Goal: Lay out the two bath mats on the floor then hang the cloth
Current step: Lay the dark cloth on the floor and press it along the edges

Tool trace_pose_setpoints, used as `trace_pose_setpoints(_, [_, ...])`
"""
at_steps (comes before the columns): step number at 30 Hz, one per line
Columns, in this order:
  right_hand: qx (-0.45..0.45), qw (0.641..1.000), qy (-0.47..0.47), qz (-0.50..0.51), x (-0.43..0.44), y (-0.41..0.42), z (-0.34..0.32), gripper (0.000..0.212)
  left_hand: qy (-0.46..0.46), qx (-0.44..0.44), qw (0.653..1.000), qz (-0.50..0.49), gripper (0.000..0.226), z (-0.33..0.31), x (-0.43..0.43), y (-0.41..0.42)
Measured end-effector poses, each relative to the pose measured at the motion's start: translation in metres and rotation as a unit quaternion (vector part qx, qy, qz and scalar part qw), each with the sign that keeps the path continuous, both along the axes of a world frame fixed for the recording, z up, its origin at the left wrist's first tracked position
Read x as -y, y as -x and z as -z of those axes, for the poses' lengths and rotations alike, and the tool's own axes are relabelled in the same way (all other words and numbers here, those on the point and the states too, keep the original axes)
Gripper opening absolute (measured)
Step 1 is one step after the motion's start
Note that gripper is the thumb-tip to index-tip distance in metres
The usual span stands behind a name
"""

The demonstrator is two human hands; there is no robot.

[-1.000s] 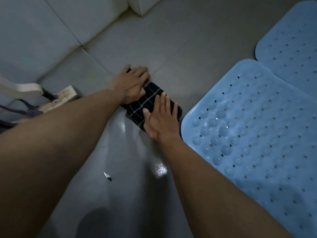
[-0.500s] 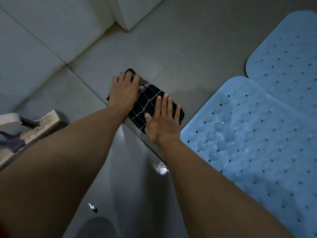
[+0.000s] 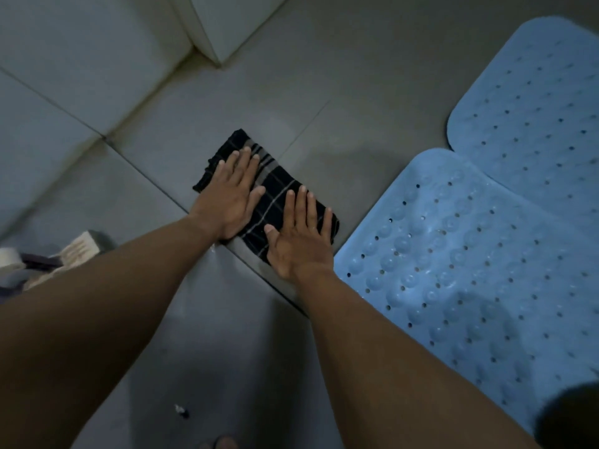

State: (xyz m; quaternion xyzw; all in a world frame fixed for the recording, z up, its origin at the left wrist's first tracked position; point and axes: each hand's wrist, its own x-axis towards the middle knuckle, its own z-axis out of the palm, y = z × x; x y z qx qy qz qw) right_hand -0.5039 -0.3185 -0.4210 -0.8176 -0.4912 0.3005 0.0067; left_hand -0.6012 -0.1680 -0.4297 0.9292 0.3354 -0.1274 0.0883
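Note:
A folded black cloth with thin pale checks lies on the grey tiled floor. My left hand presses flat on its far left part, fingers straight. My right hand lies flat on its near right part, fingers straight and together. Two light blue bath mats with holes and bumps lie spread on the floor to the right: the near mat just beside the cloth, the far mat behind it, their edges touching.
A white tiled wall and a jutting corner stand at the back left. A pale brush-like object and some clutter lie at the left edge. A small bit of debris lies on the floor near me. My toes show at the bottom.
My left hand has gone from curled at the cloth's far end to flat on top of it. The cloth now shows more of its length. My right hand stays flat.

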Motion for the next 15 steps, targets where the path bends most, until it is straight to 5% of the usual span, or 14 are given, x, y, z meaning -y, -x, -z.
trace_pose_setpoints(15, [0.064,0.996,-0.006,0.059,-0.043,-0.123,0.000,0.070,0.020,-0.050,0.998,0.016,0.084,0.002,-0.040,-0.135])
